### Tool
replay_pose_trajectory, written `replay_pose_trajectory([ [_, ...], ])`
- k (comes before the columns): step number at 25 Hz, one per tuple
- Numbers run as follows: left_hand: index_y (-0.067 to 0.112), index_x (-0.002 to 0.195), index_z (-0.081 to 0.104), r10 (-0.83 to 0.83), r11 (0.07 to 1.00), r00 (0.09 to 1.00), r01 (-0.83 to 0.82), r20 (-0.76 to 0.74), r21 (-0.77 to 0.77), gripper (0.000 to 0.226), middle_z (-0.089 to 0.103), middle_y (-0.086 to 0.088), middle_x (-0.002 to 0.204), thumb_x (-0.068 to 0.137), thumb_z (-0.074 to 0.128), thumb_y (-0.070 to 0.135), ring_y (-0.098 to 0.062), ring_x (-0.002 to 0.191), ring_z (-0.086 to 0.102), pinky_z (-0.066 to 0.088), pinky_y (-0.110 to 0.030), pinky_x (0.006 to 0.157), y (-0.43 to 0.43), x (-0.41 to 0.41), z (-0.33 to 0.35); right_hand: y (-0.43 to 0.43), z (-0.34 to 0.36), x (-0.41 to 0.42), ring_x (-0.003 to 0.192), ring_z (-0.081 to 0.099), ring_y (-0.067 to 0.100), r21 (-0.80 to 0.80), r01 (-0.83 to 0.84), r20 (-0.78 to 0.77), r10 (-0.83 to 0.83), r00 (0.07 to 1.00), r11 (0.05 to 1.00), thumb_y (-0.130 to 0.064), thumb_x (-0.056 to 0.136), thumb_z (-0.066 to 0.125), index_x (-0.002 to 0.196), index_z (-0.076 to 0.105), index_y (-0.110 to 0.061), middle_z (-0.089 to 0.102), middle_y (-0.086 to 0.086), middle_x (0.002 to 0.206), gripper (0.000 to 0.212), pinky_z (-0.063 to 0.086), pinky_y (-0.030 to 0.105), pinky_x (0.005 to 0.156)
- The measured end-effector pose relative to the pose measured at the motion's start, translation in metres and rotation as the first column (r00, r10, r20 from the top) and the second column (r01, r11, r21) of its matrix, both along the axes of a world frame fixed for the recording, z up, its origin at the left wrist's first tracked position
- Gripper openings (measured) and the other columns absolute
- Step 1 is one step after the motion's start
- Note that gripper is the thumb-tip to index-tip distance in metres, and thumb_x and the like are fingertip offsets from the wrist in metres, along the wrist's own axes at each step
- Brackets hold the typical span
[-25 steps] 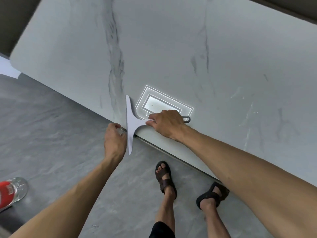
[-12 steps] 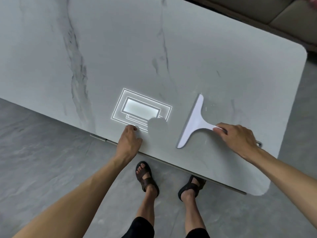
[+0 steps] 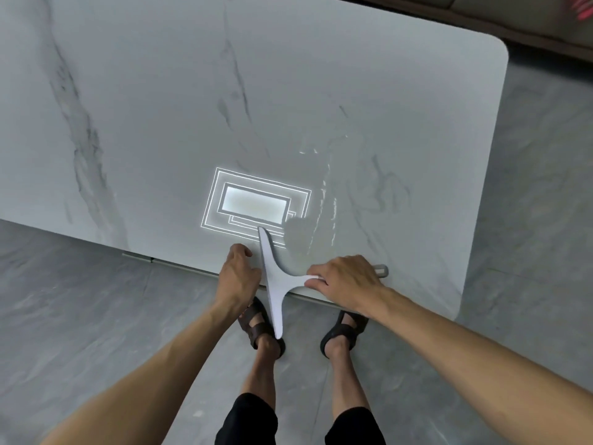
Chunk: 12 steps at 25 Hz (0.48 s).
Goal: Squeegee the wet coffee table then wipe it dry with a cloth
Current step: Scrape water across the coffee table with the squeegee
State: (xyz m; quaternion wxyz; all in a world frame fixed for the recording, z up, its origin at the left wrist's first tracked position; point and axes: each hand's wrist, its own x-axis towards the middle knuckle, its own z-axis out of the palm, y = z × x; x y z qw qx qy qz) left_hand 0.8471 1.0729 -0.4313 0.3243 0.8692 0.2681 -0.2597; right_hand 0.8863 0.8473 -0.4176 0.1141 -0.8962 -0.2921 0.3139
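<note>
A white T-shaped squeegee point(image 3: 272, 281) lies across the near edge of the marble coffee table point(image 3: 160, 107), its blade half over the floor. My right hand point(image 3: 348, 281) grips its handle, whose grey loop end sticks out to the right. My left hand point(image 3: 239, 276) rests on the table's near edge just left of the blade, fingers curled, holding nothing. Streaks of water point(image 3: 327, 200) glisten on the tabletop to the right of a bright rectangular light reflection point(image 3: 256, 203). No cloth is in view.
My two sandalled feet point(image 3: 340, 332) stand on the grey floor right under the table's near edge. A dark sofa edge point(image 3: 481, 24) runs behind the table at the top right. The table's rounded right corners are in view.
The squeegee has swept from the table's right part leftward to the near edge, its blade now hanging over the floor. My left hand has stayed at the near edge.
</note>
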Motion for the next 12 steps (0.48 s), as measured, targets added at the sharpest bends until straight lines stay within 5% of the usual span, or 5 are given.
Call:
replay_pose_trajectory([
  [4,0.014,0.098,0.039,-0.084,0.996,0.996,0.084,0.009,0.008,0.029,0.049,-0.006,0.102,0.076,0.049,-0.002,-0.025,0.088,0.048,0.035,-0.031,0.074,-0.044,0.000,-0.002,-0.058,-0.007,0.023,0.085,0.066,0.024,-0.048,-0.012,0.064,0.015,0.998,0.999,-0.061,0.091,0.039,0.099,0.063,-0.035,0.073,-0.003,0.091,0.036,0.034,0.032,0.065],
  [9,0.003,0.111,0.048,-0.149,0.988,0.989,0.150,-0.025,0.046,0.035,0.046,-0.014,0.115,0.076,0.049,-0.002,-0.031,0.108,0.045,0.040,-0.040,0.094,-0.093,0.012,-0.004,-0.162,0.010,0.072,0.084,0.066,0.022,-0.128,0.060,0.136,-0.042,0.990,0.990,-0.061,0.091,0.039,0.099,0.065,-0.038,0.072,-0.007,0.088,0.036,0.040,0.032,0.066],
  [12,0.009,0.107,0.046,-0.034,0.999,0.999,0.036,-0.036,0.037,0.030,0.054,-0.012,0.103,0.078,0.047,0.000,-0.030,0.092,0.052,0.042,-0.036,0.076,-0.103,0.017,0.001,-0.196,0.021,0.087,0.076,0.065,0.021,-0.161,0.076,0.204,-0.042,0.978,0.984,-0.060,0.091,0.037,0.095,0.066,-0.039,0.071,-0.008,0.081,0.036,0.035,0.030,0.060],
])
